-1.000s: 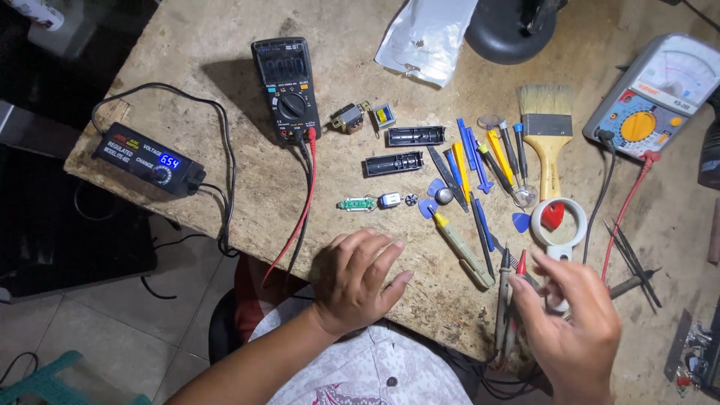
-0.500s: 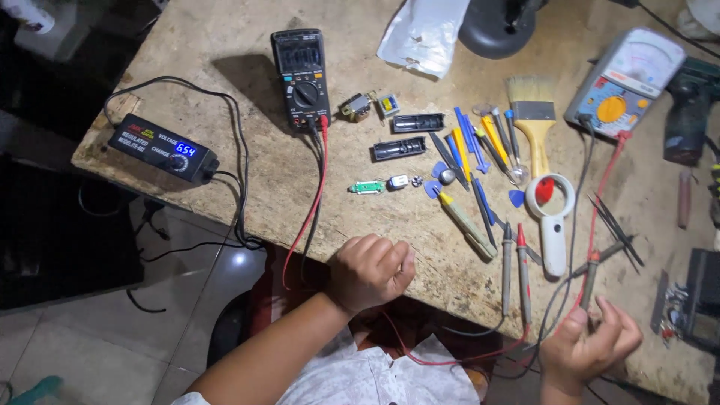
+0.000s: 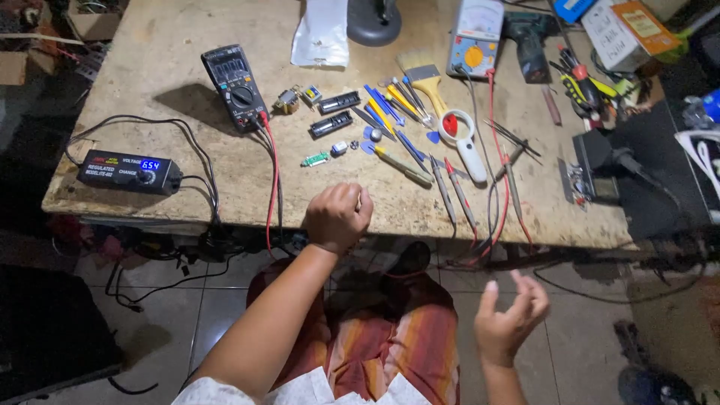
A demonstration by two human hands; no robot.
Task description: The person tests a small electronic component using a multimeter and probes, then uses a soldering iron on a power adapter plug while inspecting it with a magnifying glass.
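My left hand (image 3: 339,216) is closed in a fist and rests on the front edge of the worn workbench (image 3: 150,67), with nothing visible in it. My right hand (image 3: 510,315) hangs below the bench edge over my lap, fingers spread and empty. Nearest the fist lie a small green part (image 3: 316,159) and a yellow-handled screwdriver (image 3: 403,166). Two test probes (image 3: 452,193) lie just right of it. A black digital multimeter (image 3: 234,86) with red and black leads sits at the back left.
A black power adapter (image 3: 127,172) with a lit blue display sits at the left edge. Behind are two black battery holders (image 3: 337,112), blue and yellow tools (image 3: 390,109), a paintbrush (image 3: 421,73), a magnifier (image 3: 463,141), an analog meter (image 3: 475,34), a drill (image 3: 529,45) and boxes.
My left hand has curled from flat into a fist at the bench edge. My right hand has come off the bench, dropped below its edge and opened. The view has pulled back.
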